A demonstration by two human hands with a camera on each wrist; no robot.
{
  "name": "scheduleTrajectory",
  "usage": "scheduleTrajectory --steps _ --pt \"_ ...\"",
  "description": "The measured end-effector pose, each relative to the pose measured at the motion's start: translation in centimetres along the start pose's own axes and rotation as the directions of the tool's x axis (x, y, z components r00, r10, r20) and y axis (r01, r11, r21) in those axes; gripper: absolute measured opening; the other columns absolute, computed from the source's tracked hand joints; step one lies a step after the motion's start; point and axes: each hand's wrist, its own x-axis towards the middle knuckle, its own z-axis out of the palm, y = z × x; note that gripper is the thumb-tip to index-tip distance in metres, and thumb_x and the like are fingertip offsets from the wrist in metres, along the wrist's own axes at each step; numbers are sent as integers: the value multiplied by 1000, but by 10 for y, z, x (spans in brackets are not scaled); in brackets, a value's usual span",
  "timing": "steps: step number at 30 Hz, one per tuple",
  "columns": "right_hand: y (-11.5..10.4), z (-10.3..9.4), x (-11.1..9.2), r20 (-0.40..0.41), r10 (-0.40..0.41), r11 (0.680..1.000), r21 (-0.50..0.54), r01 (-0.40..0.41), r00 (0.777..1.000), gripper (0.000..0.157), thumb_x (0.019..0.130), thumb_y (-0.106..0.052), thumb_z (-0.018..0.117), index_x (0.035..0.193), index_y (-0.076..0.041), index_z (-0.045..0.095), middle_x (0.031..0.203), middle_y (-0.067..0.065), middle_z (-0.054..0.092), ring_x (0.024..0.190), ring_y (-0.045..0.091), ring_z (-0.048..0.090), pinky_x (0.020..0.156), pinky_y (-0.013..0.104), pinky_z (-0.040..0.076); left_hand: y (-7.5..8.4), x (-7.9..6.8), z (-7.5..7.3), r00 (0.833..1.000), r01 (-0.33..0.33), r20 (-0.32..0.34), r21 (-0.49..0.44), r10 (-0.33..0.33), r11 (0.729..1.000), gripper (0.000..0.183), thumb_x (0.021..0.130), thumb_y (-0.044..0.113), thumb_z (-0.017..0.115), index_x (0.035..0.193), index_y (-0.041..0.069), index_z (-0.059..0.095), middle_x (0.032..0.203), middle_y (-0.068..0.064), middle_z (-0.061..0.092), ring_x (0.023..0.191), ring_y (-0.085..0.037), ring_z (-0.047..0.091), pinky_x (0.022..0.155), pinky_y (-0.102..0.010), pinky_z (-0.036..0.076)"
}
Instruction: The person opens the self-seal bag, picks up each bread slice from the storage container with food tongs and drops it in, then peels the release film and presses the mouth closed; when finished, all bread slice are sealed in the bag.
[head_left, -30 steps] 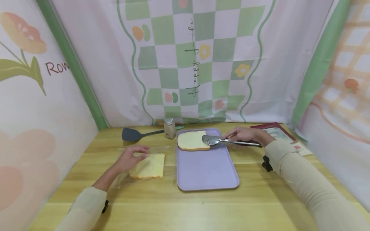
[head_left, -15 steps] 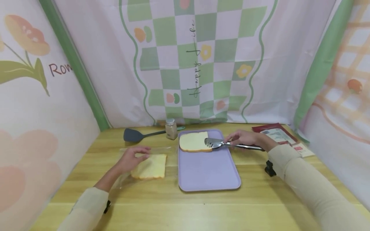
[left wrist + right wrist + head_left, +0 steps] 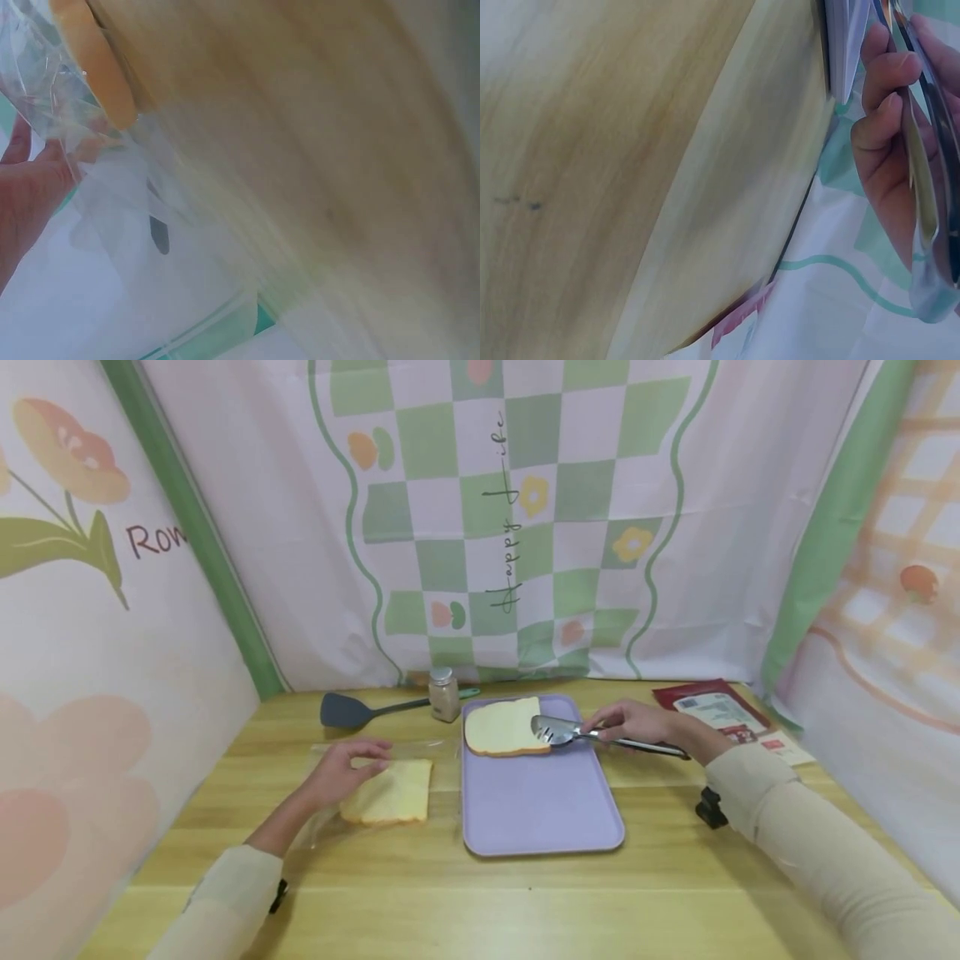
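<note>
On the table, a bread slice (image 3: 397,793) lies in a clear plastic bag (image 3: 442,750). My left hand (image 3: 341,774) rests at the bag's left side, thumb apart from the fingers. In the left wrist view, the fingers (image 3: 56,161) show partly through the film, near the slice's orange crust (image 3: 105,71). My right hand (image 3: 633,722) grips metal tongs (image 3: 555,731). Their slotted head is at the right edge of a second bread slice (image 3: 498,727), at the back of a lilac tray (image 3: 540,810). The right wrist view shows fingers (image 3: 885,124) curled around the tong handles (image 3: 922,165).
Behind the bag lies a dark spatula (image 3: 347,710) with a green-tipped handle. A small glass jar (image 3: 444,696) with a metal lid stands by the tray's back left corner. Dark red and white packets (image 3: 720,706) lie at the back right. A curtain (image 3: 510,527) hangs behind the table.
My right hand has shifted slightly right, and the rear end of the tongs sits lower. The left hand and both bread slices stay in place. The head view has shifted a little.
</note>
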Motion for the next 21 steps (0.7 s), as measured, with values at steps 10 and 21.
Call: scheduleTrajectory --steps 10,21 --pt "-5 -2 -10 -20 -9 1000 -22 9 1000 31 97 -13 64 125 0 66 90 19 68 55 15 57 51 30 52 -2 0 1 1000 -3 -6 -19 3 1000 10 89 -6 67 98 -10 70 118 -29 65 115 -47 59 95 -60 48" --pt "-12 1 -24 -23 -51 997 49 52 998 30 97 -7 62 124 5 63 87 27 66 51 14 56 47 30 51 -2 0 1 1000 7 4 -11 -7 1000 9 90 -4 67 97 -8 70 119 -29 64 115 -46 58 98 -59 47"
